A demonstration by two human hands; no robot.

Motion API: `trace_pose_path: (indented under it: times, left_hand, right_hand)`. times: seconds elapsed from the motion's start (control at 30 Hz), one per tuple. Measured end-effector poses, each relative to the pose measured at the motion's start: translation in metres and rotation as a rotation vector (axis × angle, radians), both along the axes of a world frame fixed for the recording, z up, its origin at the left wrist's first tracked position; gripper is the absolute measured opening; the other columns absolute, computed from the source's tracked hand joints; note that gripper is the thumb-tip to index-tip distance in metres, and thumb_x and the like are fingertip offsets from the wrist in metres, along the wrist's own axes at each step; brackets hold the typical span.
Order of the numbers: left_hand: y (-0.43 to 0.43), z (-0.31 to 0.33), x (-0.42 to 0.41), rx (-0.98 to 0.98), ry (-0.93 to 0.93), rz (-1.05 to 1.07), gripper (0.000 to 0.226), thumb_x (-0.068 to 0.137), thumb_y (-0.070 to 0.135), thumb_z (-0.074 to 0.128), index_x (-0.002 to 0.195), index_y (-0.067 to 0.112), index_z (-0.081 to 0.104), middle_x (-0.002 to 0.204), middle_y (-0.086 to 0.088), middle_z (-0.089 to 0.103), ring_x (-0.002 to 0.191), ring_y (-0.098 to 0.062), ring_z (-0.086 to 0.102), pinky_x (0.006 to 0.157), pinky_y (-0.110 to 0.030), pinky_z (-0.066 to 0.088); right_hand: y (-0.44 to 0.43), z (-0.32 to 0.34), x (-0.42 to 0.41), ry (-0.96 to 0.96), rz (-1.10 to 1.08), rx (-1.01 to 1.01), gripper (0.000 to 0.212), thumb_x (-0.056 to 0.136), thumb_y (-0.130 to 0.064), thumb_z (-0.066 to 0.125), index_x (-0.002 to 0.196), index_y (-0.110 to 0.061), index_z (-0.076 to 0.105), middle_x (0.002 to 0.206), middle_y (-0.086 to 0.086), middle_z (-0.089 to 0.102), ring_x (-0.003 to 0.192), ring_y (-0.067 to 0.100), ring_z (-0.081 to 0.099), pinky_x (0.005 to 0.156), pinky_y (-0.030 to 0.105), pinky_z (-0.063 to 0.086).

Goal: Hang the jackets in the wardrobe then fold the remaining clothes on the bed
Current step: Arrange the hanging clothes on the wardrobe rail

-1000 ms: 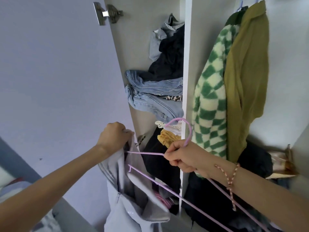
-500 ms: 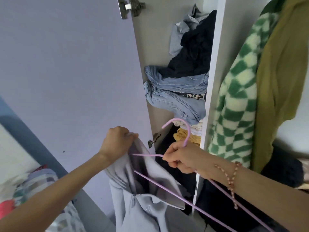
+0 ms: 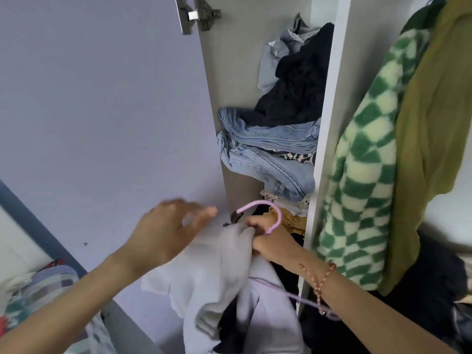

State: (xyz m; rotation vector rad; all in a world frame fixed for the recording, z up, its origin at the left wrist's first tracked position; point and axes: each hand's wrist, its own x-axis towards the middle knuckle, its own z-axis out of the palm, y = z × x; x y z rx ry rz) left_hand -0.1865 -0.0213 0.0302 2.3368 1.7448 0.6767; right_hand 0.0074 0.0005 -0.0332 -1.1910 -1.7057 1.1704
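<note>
Under the pale jacket, hanger mostly hidden, left hand blurred.

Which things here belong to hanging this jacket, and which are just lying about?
In the job: pale grey jacket; lilac hanger; right hand gripping it; left hand, open.
Lying about: green checked jacket and olive jacket, already hung; jeans and dark clothes, shelved.

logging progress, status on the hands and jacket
Left hand open above grey jacket. Right hand grips purple hanger, jacket not yet hung. Checked jacket hangs in right bay.
</note>
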Motion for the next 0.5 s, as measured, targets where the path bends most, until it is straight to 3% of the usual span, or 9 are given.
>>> trace_pose_path:
  times: [0.03, 0.07, 0.13, 0.17, 0.27, 0.33, 0.4, 0.43, 0.5]
  left_hand:
    - [0.006, 0.001, 0.0, 0.068, 0.141, -0.047, 0.097, 0.059, 0.094, 0.009, 0.111, 0.032, 0.062, 0.109, 0.01, 0.063, 0.101, -0.011, 0.057, 0.088, -0.028, 0.045]
    - [0.01, -0.001, 0.003, -0.024, 0.181, -0.133, 0.095, 0.057, 0.095, 0.009, 0.113, 0.036, 0.058, 0.11, 0.016, 0.059, 0.104, -0.003, 0.053, 0.091, -0.021, 0.041]
    - [0.011, -0.012, 0.014, -0.408, 0.117, -0.252, 0.073, 0.058, 0.094, 0.011, 0.08, 0.036, 0.051, 0.076, 0.025, 0.052, 0.073, 0.01, 0.049, 0.071, -0.009, 0.037]
    - [0.012, -0.02, 0.018, -0.483, 0.094, -0.28, 0.07, 0.057, 0.095, 0.013, 0.067, 0.032, 0.042, 0.062, 0.022, 0.046, 0.06, 0.005, 0.044, 0.062, -0.011, 0.035]
    - [0.02, -0.042, 0.017, -0.391, -0.055, -0.295, 0.074, 0.053, 0.097, 0.03, 0.053, 0.024, 0.034, 0.049, 0.011, 0.034, 0.049, -0.005, 0.031, 0.05, -0.017, 0.026]
    - [0.026, -0.049, 0.014, -0.3, -0.154, -0.242, 0.081, 0.052, 0.097, 0.036, 0.054, 0.015, 0.034, 0.053, 0.009, 0.028, 0.051, -0.005, 0.027, 0.051, -0.018, 0.024]
    - [0.031, -0.05, 0.01, -0.234, -0.228, -0.192, 0.091, 0.053, 0.096, 0.037, 0.058, 0.005, 0.036, 0.058, 0.007, 0.029, 0.056, -0.007, 0.027, 0.053, -0.02, 0.025]
    - [0.032, -0.049, 0.007, -0.213, -0.257, -0.172, 0.091, 0.053, 0.095, 0.037, 0.058, 0.005, 0.035, 0.059, 0.006, 0.029, 0.056, -0.007, 0.027, 0.053, -0.021, 0.025]
    - [0.031, -0.045, 0.0, -0.184, -0.317, -0.139, 0.09, 0.053, 0.094, 0.04, 0.057, 0.004, 0.036, 0.058, 0.006, 0.031, 0.056, -0.007, 0.028, 0.051, -0.02, 0.026]
  right_hand:
    - [0.0, 0.004, 0.002, -0.089, 0.043, 0.077, 0.018, 0.06, -0.01, 0.043, 0.067, -0.009, 0.06, 0.061, 0.009, 0.055, 0.059, 0.013, 0.048, 0.055, 0.023, 0.037]
    - [0.0, 0.007, 0.003, -0.155, 0.067, 0.13, 0.024, 0.058, -0.012, 0.041, 0.07, -0.004, 0.06, 0.066, 0.017, 0.056, 0.061, 0.016, 0.047, 0.057, 0.026, 0.037]
    - [0.001, 0.009, 0.004, -0.179, 0.058, 0.149, 0.029, 0.06, -0.009, 0.042, 0.078, 0.005, 0.061, 0.073, 0.026, 0.057, 0.061, 0.018, 0.045, 0.056, 0.025, 0.037]
    - [-0.001, 0.012, 0.004, -0.186, 0.059, 0.158, 0.027, 0.063, -0.005, 0.045, 0.08, 0.004, 0.063, 0.074, 0.024, 0.06, 0.061, 0.014, 0.046, 0.056, 0.019, 0.037]
    - [-0.007, 0.018, 0.015, -0.238, 0.052, 0.239, 0.018, 0.073, -0.002, 0.057, 0.087, -0.006, 0.068, 0.069, -0.002, 0.063, 0.061, 0.001, 0.051, 0.06, 0.01, 0.039]
    - [-0.011, 0.019, 0.034, -0.332, -0.106, 0.412, 0.021, 0.074, -0.015, 0.068, 0.094, -0.013, 0.067, 0.075, -0.011, 0.061, 0.071, 0.004, 0.055, 0.07, 0.02, 0.043]
    - [-0.023, 0.016, 0.062, -0.356, -0.417, 0.736, 0.024, 0.075, -0.027, 0.067, 0.095, -0.015, 0.061, 0.086, -0.011, 0.054, 0.081, 0.01, 0.049, 0.078, 0.022, 0.039]
    - [-0.033, 0.008, 0.077, -0.299, -0.602, 0.875, 0.017, 0.079, -0.027, 0.063, 0.091, -0.016, 0.056, 0.086, -0.011, 0.049, 0.08, 0.01, 0.046, 0.076, 0.022, 0.038]
    - [-0.058, -0.024, 0.095, -0.098, -0.821, 0.934, 0.012, 0.086, -0.023, 0.057, 0.084, -0.022, 0.045, 0.085, -0.015, 0.044, 0.074, 0.01, 0.044, 0.072, 0.021, 0.039]
